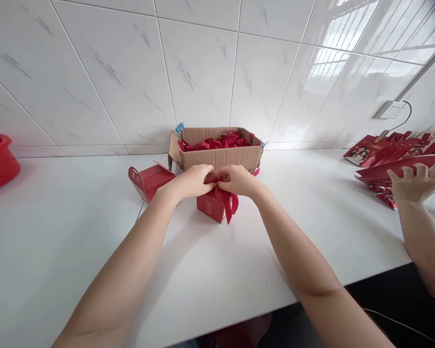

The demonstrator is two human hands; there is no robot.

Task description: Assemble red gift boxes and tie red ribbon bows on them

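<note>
A small red gift box (209, 205) with gold lettering stands on the white table in front of me. A dark red ribbon (229, 205) is at its top, one tail hanging down the right side. My left hand (196, 180) and my right hand (236, 180) meet over the box top, fingers pinched on the ribbon there. The fingers partly hide the knot or loop, so its shape is unclear. Left of my left hand lies a second red gift box (155, 180), tilted, with a rounded flap showing.
Behind my hands a cardboard box (220, 158) holds many red ribbons (226, 140). A red plastic basket (1, 162) stands far left. At right, another person's hand (415, 182) touches red cartons (380, 175), near several red printed bags (369, 150). A tiled wall closes off the back.
</note>
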